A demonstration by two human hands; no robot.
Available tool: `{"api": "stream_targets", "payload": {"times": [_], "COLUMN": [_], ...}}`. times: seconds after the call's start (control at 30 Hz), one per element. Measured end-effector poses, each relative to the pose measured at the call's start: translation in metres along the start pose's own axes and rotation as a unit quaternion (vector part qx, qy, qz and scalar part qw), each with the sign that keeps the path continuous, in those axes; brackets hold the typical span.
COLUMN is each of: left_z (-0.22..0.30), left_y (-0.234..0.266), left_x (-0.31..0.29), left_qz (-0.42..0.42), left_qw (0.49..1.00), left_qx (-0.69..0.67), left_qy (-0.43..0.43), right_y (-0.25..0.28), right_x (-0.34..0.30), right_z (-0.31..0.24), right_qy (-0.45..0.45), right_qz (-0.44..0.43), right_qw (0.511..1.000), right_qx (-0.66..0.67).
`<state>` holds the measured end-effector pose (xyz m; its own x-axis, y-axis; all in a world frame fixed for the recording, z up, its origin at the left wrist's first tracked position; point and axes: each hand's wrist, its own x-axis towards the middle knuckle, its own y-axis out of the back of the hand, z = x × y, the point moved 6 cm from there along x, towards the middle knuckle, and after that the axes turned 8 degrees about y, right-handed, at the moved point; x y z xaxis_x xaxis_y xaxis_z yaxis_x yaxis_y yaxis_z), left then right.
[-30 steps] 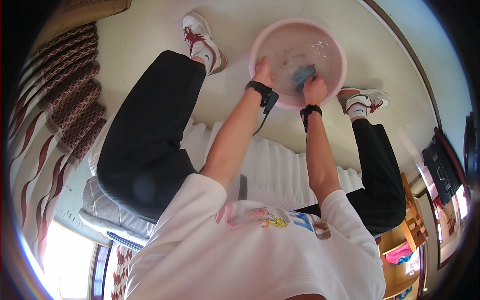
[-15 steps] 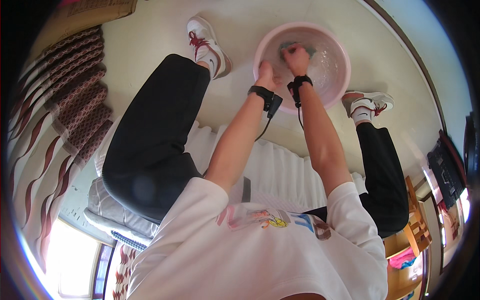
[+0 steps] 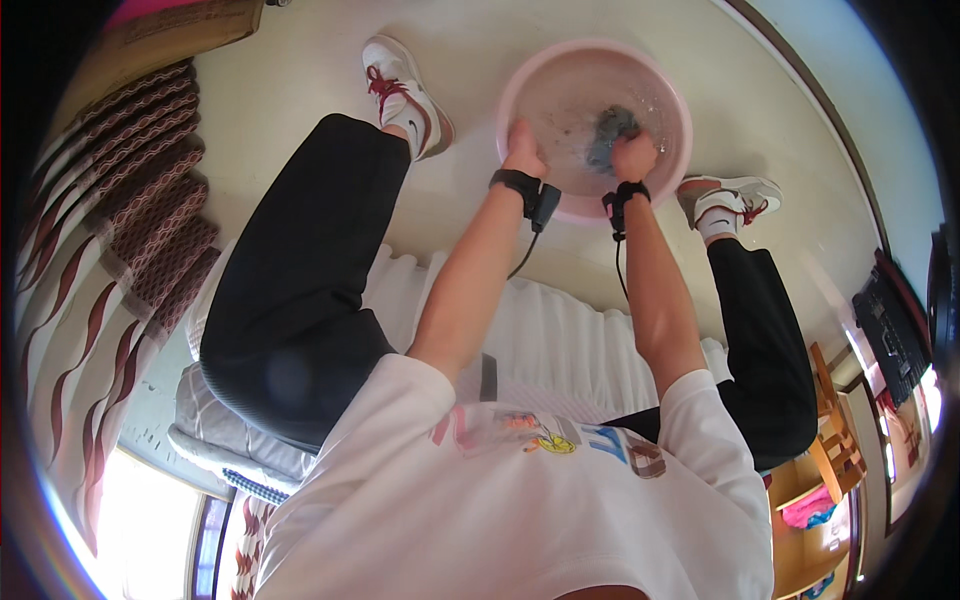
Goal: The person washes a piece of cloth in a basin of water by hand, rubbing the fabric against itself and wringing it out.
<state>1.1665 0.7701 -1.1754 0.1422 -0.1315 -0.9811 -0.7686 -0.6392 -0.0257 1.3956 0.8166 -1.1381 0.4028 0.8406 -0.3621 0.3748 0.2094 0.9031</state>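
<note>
A round pink basin holding water stands on the floor in front of me. My right hand is over its right half, with the fingers closed on a wet grey-green cloth. The cloth is bunched up and lies partly in the water. My left hand rests at the basin's left side, just inside the rim, and its visible fingers are stretched out with no cloth in them. Both wrists wear a black strap with a small box and a cable.
My shoes flank the basin, the left shoe and the right shoe. Below me is a white pleated bed skirt. A patterned curtain hangs on the left, with a cardboard box above. A wooden chair stands at right.
My right hand and the cloth have moved right and nearer within the basin, away from my left hand. My left hand has shifted slightly left along the basin's side.
</note>
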Motion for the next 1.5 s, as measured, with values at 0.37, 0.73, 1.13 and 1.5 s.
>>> {"api": "stream_targets", "payload": {"times": [0.37,0.73,1.13,1.5], "left_z": [-0.01,-0.001,-0.001,0.021], "left_y": [-0.009,-0.013,0.01,0.007], "left_x": [0.038,0.011,0.007,0.03], "left_qz": [-0.117,-0.147,-0.026,-0.222], "left_qw": [0.99,0.984,0.999,0.963], "left_qx": [-0.01,-0.072,0.003,-0.076], "left_qy": [-0.075,-0.074,-0.046,-0.131], "right_y": [0.02,0.001,0.029,-0.021], "right_x": [0.01,-0.045,0.039,-0.079], "right_z": [-0.132,-0.023,-0.128,-0.106], "right_qy": [0.175,0.143,0.07,0.188], "right_qz": [0.023,-0.08,-0.048,-0.102], "right_qw": [0.983,0.986,0.989,0.962], "right_qx": [0.043,0.0,0.117,0.172]}}
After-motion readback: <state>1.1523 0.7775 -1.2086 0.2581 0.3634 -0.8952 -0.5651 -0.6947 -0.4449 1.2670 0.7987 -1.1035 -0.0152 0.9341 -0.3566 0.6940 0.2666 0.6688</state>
